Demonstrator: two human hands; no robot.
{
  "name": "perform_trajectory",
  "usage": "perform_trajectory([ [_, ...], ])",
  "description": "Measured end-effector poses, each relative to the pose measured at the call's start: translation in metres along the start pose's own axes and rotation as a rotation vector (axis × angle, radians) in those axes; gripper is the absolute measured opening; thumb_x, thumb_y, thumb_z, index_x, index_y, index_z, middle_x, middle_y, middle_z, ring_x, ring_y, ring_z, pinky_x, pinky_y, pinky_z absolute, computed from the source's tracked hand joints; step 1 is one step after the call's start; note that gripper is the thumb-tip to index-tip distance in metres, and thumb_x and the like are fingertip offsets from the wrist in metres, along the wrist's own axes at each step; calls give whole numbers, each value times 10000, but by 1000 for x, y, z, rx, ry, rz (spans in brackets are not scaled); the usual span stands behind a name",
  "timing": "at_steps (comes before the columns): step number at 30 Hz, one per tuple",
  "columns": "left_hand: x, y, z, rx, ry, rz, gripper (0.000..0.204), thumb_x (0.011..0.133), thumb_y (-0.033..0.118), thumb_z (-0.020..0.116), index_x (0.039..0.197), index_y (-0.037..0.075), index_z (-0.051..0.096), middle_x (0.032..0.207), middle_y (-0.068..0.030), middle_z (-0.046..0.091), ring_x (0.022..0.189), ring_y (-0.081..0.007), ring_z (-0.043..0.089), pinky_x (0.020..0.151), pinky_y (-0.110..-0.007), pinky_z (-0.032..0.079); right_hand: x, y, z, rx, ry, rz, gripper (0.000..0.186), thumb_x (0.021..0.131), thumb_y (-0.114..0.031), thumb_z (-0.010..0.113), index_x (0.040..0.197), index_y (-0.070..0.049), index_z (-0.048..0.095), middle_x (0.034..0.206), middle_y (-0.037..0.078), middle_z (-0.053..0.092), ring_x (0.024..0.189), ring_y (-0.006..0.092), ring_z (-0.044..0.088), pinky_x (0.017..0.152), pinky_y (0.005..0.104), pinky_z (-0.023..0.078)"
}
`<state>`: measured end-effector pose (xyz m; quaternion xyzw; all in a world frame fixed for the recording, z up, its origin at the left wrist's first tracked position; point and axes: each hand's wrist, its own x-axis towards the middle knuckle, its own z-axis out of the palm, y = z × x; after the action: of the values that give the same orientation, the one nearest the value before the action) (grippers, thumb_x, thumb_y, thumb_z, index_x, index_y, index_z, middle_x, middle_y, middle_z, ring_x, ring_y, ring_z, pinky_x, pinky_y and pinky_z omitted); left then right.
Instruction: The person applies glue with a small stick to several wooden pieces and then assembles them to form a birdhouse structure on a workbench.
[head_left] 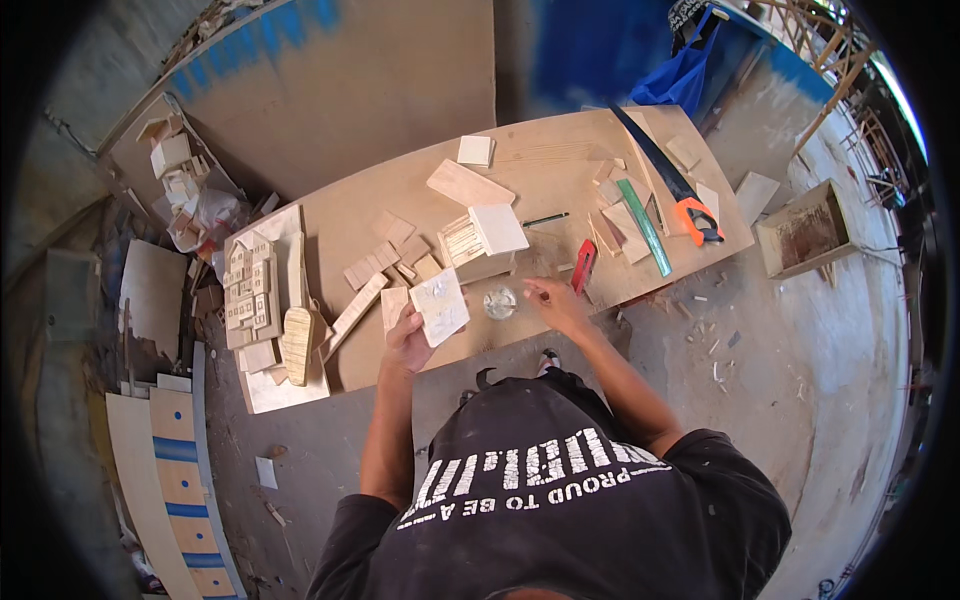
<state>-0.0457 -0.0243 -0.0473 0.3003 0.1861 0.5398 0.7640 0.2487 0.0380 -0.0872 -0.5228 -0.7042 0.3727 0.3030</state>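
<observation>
My left hand (406, 340) grips a small square pale wooden board (446, 306) with whitish smears on its face, held over the table's near edge. My right hand (543, 298) is raised beside a small round clear dish (500, 303), fingers loosely curled and apart, with nothing visible in them. Behind the board stands a small wooden piece with a pale square top (497, 227) and slatted side. A dark pencil (545, 219) lies to its right, and a red cutter-like tool (585, 267) lies just beyond my right hand.
The worktable (560, 150) carries a wooden model (250, 295) at left, scattered offcuts (375, 265), a green strip (643, 225) and a handsaw (700, 215) at right. A box (805, 230) stands right of it, striped panels (180, 485) lie lower left, and large boards (330, 100) lean behind.
</observation>
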Motion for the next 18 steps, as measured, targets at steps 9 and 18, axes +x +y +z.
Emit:
perform_trajectory([
  [9, -27, -71, -17, -126, 301, -103, 828, 923, 603, 532, 1474, -2, 412, 1353, -247, 579, 1191, -369, 629, 976, -514, 561, 6, -23, 3, -197, -213, -111, 274, 891, -232, 690, 1029, 3, 712, 909, 232, 699, 897, 381, 692, 800, 456, 551],
  [18, -5, -93, -5, -170, 286, -129, 717, 951, 447, 586, 1443, -51, 430, 1373, -214, 589, 1239, -310, 620, 1027, -407, 539, 25, 2, 34, -461, -351, -340, 112, 854, -57, 626, 890, -20, 726, 929, 209, 653, 912, 415, 657, 812, 494, 527],
])
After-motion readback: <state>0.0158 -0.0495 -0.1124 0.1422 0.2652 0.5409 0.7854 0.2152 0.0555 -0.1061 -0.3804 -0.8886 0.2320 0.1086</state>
